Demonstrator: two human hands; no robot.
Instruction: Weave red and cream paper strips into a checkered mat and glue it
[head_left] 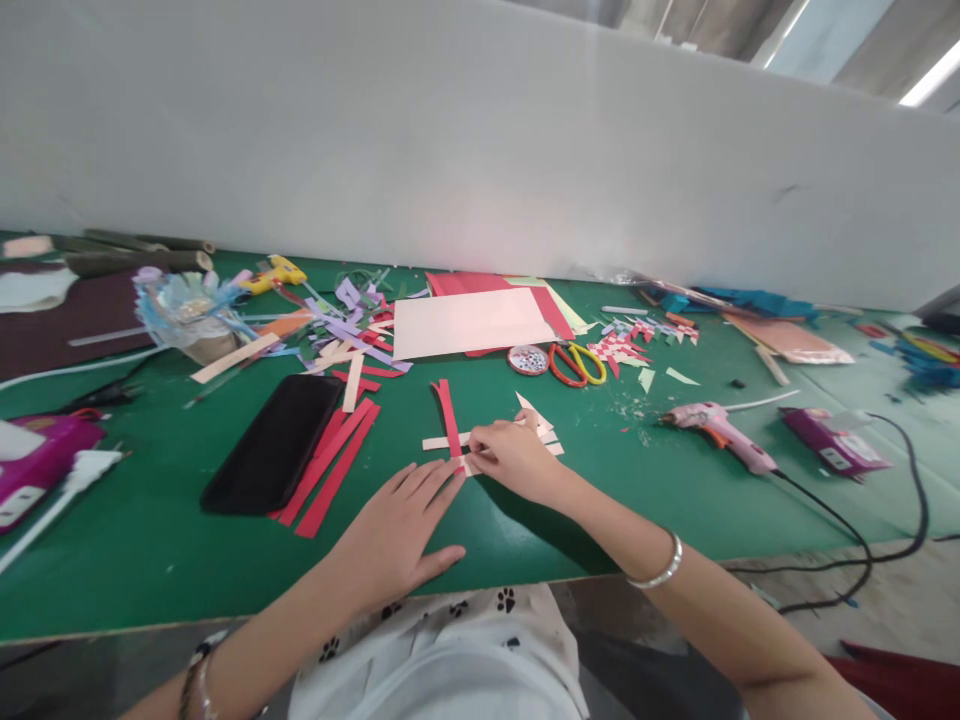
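Note:
Red and cream paper strips lie crossed in front of me, with an upright red strip [448, 415] passing over a level cream strip [435, 443]. My left hand [405, 520] lies flat, its fingers stretched out and the tips touching the near end of the crossed strips. Thumb and fingers of my right hand [517, 455] are pinched together at the strips, just right of the red one. What sits between those fingertips is partly hidden, but it looks like a paper strip. Cream strip ends stick out beyond the right hand.
A black phone [274, 445] and loose red strips [337, 470] lie to the left. Behind are a cream paper sheet [472, 322], scissors [587, 364] and a round tin [528, 360]. A pink glue gun [724, 432] with a trailing cord lies right; paper scraps [349, 320] are heaped back left.

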